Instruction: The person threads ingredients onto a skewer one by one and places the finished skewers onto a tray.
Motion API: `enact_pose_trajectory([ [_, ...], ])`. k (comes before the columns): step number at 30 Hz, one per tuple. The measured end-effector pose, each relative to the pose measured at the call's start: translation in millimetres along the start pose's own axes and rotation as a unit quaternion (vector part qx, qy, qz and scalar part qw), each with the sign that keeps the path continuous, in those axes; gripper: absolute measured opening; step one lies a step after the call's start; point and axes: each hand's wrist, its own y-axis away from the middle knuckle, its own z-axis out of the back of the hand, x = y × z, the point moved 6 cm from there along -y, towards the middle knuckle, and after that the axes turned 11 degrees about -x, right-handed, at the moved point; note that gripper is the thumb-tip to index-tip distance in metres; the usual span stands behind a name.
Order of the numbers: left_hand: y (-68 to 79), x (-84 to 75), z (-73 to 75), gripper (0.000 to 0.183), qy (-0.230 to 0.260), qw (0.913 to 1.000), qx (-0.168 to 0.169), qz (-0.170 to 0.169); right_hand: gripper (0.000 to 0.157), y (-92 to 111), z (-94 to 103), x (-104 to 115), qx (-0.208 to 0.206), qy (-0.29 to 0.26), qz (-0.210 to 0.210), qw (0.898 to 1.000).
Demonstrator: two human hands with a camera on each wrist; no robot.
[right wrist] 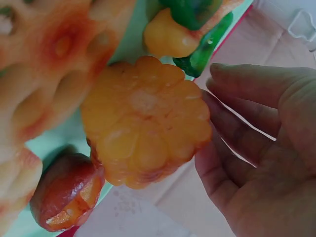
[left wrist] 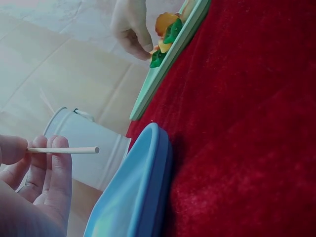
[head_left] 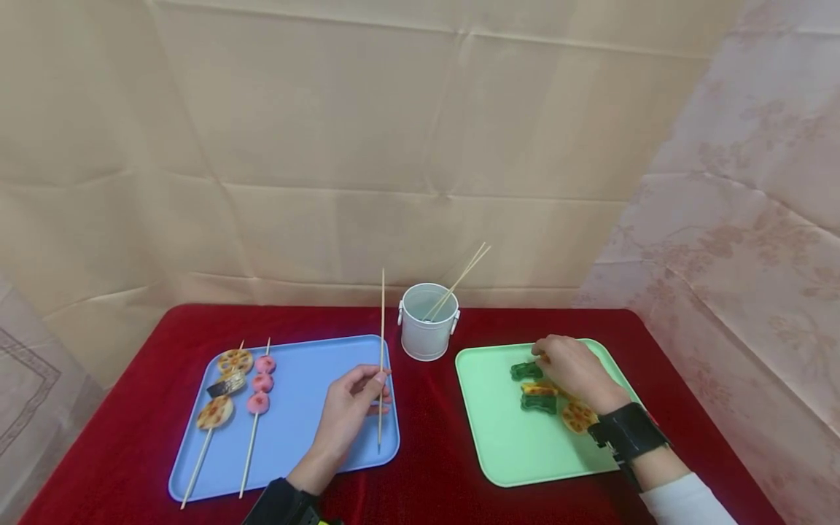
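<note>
My left hand pinches a thin wooden skewer between thumb and fingers, holding it nearly upright over the right end of the blue tray. In the left wrist view the skewer's blunt end sticks out past the fingertips. Over the green tray my right hand reaches down, fingers loosely bent. The right wrist view has its fingertips beside a yellow corn piece; whether they touch it I cannot tell. Near that hand lie green pepper pieces, a lotus root slice and a reddish-brown scored piece.
A white bucket with a few skewers leaning in it stands between the trays. On the blue tray's left lie a skewer with lotus slices and a dark-edged piece, and another with pink rings. Red cloth covers the table.
</note>
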Motion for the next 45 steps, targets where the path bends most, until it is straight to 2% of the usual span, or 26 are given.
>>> enact_pose_trajectory([
  [7,0.8,1.6,0.4,0.040,-0.010,0.9999,0.005,0.003,0.015,0.8,-6.8,0.0,0.025,0.006,0.012,1.000],
  [20,1.6,4.0,-2.6,0.040,-0.001,0.9999,0.016,0.000,0.012,0.3,-9.0,0.0,0.025,0.023,0.019,0.999],
  [29,2.4,3.8,-1.8,0.039,0.011,0.9999,0.008,0.006,0.004,-1.3,11.2,8.9,-0.031,0.011,0.016,0.999],
  [33,3.2,3.2,-2.4,0.036,0.016,0.9998,0.011,0.004,0.004,-2.4,17.1,14.9,-0.055,-0.014,0.006,0.998],
  [39,3.6,2.8,-2.9,0.031,0.004,0.9999,0.013,-0.004,0.005,-2.3,24.0,27.0,-0.077,-0.060,-0.030,0.995],
  [45,4.7,4.6,-4.8,0.029,0.002,0.9997,0.024,-0.001,0.006,-4.2,26.2,41.5,-0.101,-0.101,-0.042,0.989],
])
